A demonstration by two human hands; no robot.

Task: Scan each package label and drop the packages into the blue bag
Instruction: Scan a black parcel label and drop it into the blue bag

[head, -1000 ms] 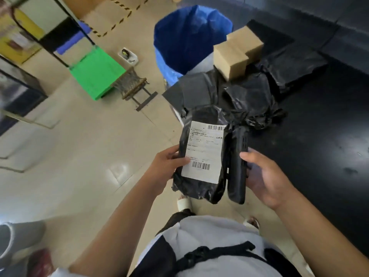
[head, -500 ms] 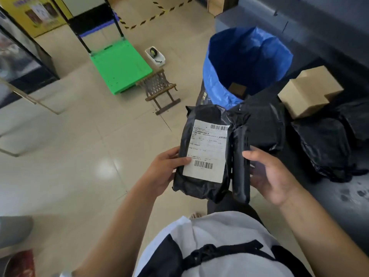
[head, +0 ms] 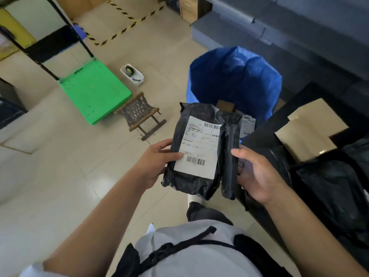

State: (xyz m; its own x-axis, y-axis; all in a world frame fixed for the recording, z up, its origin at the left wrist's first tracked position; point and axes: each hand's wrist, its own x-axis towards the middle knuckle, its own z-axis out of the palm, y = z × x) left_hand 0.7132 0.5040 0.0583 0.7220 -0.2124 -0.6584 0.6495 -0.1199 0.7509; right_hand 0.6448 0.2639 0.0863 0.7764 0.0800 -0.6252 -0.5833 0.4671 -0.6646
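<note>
Right now, seen from the head camera, the left hand [head: 157,162] grips a black plastic package [head: 191,154] by its left edge, thumb lying on the corner of the white shipping label [head: 200,146], whose barcodes face up. The right hand [head: 257,172] curls round a dark handheld scanner [head: 230,158], held edge-on just beside the package's right side, touching or nearly touching it.

Take the blue bag [head: 235,76] as the marker. It stands open on the tiled floor, and the package is held just in front of its near rim, partly covering it. Inside the bag lie a small brown box [head: 225,105] and another labelled parcel [head: 247,124]. To the bag's right, on a black counter [head: 299,100], sit cardboard boxes [head: 311,126] with more black packages [head: 329,196] nearer the person. To the bag's left stand a small folding stool [head: 139,114] and, beyond it, a green platform trolley [head: 93,90].
</note>
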